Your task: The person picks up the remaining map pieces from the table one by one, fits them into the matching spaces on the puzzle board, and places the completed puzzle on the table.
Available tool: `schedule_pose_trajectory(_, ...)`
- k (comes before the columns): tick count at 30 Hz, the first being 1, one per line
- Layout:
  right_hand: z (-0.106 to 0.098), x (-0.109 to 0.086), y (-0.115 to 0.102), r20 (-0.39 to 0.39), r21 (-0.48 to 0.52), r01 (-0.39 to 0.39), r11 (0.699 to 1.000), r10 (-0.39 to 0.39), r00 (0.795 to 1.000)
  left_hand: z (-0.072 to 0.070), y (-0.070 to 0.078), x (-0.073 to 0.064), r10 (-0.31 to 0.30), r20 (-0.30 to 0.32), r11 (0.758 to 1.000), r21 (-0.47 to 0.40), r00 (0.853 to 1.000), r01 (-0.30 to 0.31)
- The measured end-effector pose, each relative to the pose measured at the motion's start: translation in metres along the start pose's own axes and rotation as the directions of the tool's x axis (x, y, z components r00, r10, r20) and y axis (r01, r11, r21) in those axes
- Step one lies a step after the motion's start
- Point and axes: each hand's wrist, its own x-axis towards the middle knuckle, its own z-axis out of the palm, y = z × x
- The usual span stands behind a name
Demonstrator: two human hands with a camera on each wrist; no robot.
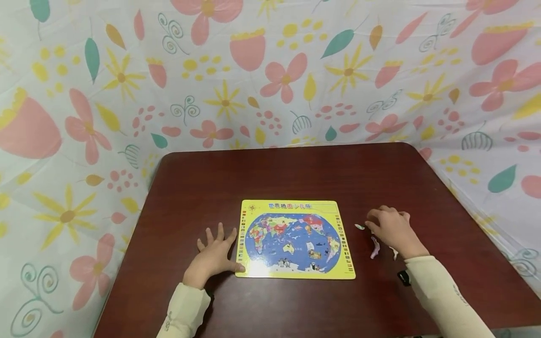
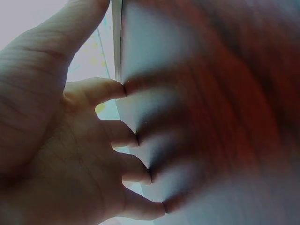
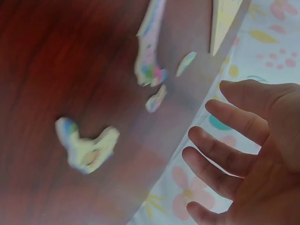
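Note:
A yellow-bordered world map puzzle (image 1: 347,268) lies flat mid-table. My left hand (image 1: 213,256) is spread at its left side, with the thumb at the board's lower left corner and fingertips on the tabletop in the left wrist view. To the board's right, my right hand (image 1: 392,230) hovers over loose puzzle pieces, its fingers loosely bent and holding nothing in the right wrist view. There I see a long pinkish piece (image 3: 149,51), a small greenish sliver (image 3: 186,63), another small piece (image 3: 155,99) and a curved cream piece (image 3: 91,154).
The dark reddish-brown table (image 1: 274,173) has rounded far corners. Behind and beside it hangs a white cloth (image 1: 253,80) printed with flowers and leaves. A small black object (image 1: 404,278) shows by my right sleeve.

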Motion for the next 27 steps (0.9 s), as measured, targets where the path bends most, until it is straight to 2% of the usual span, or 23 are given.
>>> schedule_pose_trajectory(12,0.023,0.000,0.000,0.046,0.026,-0.003,1.000,0.002,0.999,0.004,-0.003,-0.002,-0.010,0.005,1.000,-0.010,1.000,0.010)
schedule_pose_trajectory(27,0.025,0.005,-0.006,0.023,0.021,0.026,0.999,-0.027,0.999,0.004,-0.003,0.004,-0.002,-0.009,1.000,-0.018,1.000,0.002)
